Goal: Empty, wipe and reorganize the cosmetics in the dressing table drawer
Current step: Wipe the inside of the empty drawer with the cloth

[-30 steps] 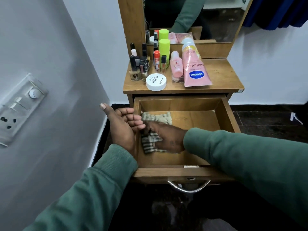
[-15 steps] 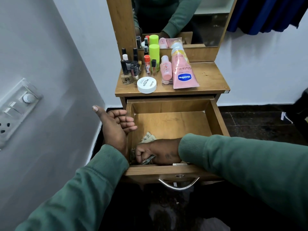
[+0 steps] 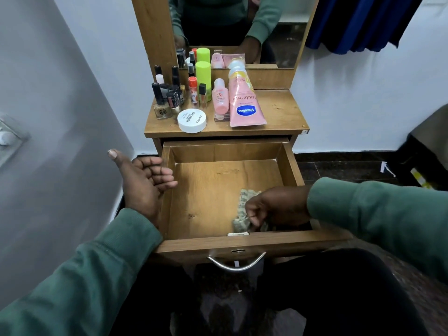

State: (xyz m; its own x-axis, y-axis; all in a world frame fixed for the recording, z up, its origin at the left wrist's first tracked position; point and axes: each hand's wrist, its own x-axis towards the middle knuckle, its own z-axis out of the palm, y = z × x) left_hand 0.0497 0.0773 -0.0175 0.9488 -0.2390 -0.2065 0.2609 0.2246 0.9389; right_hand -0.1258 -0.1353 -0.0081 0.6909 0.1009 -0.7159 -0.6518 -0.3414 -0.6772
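Bare drawer floor (image 3: 206, 190) left of cloth (image 3: 242, 209)

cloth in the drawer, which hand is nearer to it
Right. The right hand grips the cloth near the drawer's front right corner; the left hand is open by the drawer's left wall, not touching the cloth.

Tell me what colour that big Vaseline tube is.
The Vaseline tube is pink with a blue logo, clearest in the head view.
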